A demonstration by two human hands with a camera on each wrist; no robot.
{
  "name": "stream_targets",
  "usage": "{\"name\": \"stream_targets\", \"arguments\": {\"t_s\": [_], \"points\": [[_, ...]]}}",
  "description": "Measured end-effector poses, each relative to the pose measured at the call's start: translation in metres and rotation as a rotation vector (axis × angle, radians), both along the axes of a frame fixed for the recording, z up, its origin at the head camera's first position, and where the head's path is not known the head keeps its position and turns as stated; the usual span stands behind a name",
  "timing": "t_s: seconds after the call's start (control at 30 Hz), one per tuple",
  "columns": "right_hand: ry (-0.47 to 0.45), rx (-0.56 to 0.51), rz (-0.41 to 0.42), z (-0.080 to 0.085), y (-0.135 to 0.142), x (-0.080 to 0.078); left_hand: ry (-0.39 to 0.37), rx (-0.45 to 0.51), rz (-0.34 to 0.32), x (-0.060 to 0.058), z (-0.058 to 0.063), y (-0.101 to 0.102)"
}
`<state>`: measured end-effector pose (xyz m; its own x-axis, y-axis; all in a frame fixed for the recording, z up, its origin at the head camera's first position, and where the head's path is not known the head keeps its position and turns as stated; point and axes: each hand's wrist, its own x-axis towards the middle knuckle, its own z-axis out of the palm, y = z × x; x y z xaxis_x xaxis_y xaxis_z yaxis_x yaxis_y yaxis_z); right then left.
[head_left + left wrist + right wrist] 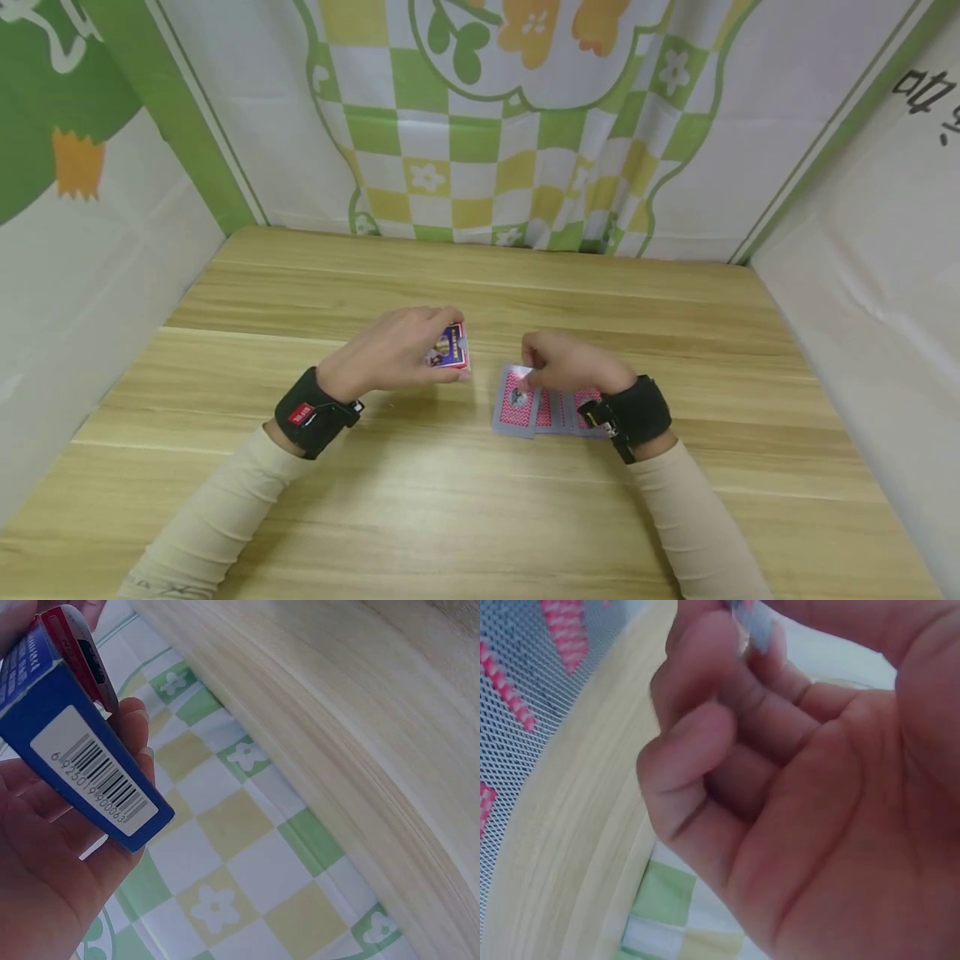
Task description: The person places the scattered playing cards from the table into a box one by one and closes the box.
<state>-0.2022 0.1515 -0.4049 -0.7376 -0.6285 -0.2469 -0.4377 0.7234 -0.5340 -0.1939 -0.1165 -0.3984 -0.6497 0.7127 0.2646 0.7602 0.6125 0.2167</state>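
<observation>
Looks like the card-handling step to me: left hand [393, 350] steadies the box [452, 346], right hand [581, 361] works at the left end of the row of cards [551, 410]. Left: fingers and thumb curled round the box, gap just box-wide, grip looks firm. Right: fingers bent in, thumb and fingertips closed to a thin pinch on the upper end of the leftmost card [516, 414]; the right wrist view has a grey sliver between them. Can't tell if that card is fully off the table [405, 517]. Cards lie right of the table's middle, well in from its right edge, leftmost overlapping its neighbour; right hand and strap [651, 417] hide part of the row, so no count. Box is just left of them, about midway between the table's left and right edges, well apart from the far edge. Next move, my read: keep the pinch, get that card clear without dragging its neighbour, keep the box steady. Thin flat stock, likely slippery. Materials: cards are flat rectangles, red pattern, grey borders, finely dotted close up. Box is a squared blue-and-red block, probably cardboard, white barcode label [97, 772] on one end; can't tell what the pale rounded rim beside it is. Table: pale wood grain, slight sheen.
</observation>
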Motion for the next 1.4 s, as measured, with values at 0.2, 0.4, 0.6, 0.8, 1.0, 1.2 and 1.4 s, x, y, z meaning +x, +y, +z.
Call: {"name": "stream_targets", "arguments": {"t_s": [0.2, 0.4, 0.6, 0.8, 1.0, 1.2, 1.4], "points": [[0.017, -0.087, 0.107, 0.006, 0.007, -0.004, -0.005, -0.018, 0.004, 0.000, -0.002, 0.000], [0.020, -0.267, 0.042, 0.015, 0.012, -0.006, -0.005, -0.012, 0.003, -0.001, -0.002, 0.002], [-0.030, -0.446, -0.170, 0.025, 0.008, -0.003, -0.005, -0.016, -0.004, -0.002, -0.002, 0.001], [-0.054, -0.555, -0.282, 0.022, 0.002, -0.001, -0.012, -0.011, -0.014, -0.001, -0.003, 0.003], [-0.083, -0.640, -0.345, 0.018, -0.005, -0.001, -0.041, 0.027, -0.003, 0.001, -0.003, 0.003], [-0.111, -0.667, -0.380, 0.019, -0.008, 0.001, -0.028, 0.038, 0.002, 0.001, -0.002, 0.002], [-0.090, -0.665, -0.369, 0.016, -0.013, 0.000, -0.031, 0.047, -0.005, 0.002, -0.002, 0.003]]}}
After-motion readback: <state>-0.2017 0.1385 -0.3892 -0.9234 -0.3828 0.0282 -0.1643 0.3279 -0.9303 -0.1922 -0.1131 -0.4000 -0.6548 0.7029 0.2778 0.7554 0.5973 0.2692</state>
